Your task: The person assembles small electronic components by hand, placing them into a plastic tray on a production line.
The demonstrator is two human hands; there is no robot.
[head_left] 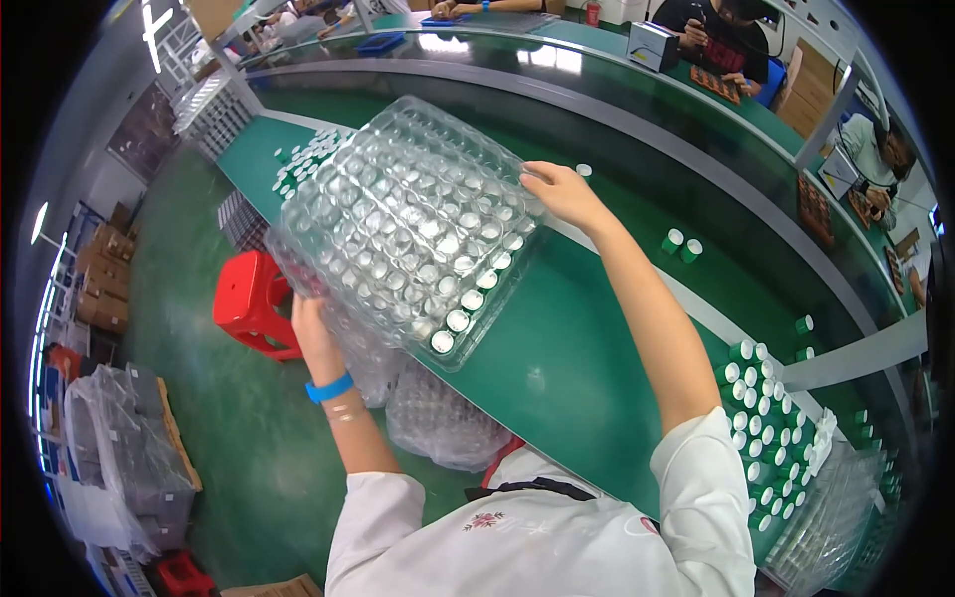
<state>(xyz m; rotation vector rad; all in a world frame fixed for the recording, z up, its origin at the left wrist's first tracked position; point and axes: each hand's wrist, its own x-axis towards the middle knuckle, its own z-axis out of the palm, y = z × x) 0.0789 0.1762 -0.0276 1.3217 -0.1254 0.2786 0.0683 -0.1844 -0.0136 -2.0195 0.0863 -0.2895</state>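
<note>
A clear plastic blister tray with rows of round pockets lies slanted over the green bench. Beneath or within it, a row of white-topped green cylinders shows along the near right edge; the clear plastic blurs the rest. My right hand grips the tray's right edge, thumb and fingers closed on it. At the opposite edge, my left hand, with a blue wristband, is at the tray's near left side; its fingers are mostly hidden behind the plastic. I cannot tell whether one tray or two are stacked there.
More white-topped cylinders stand on the bench at far left and near right; a few sit on the moving belt side. A red stool and bagged clear trays stand by the bench. Co-workers sit across.
</note>
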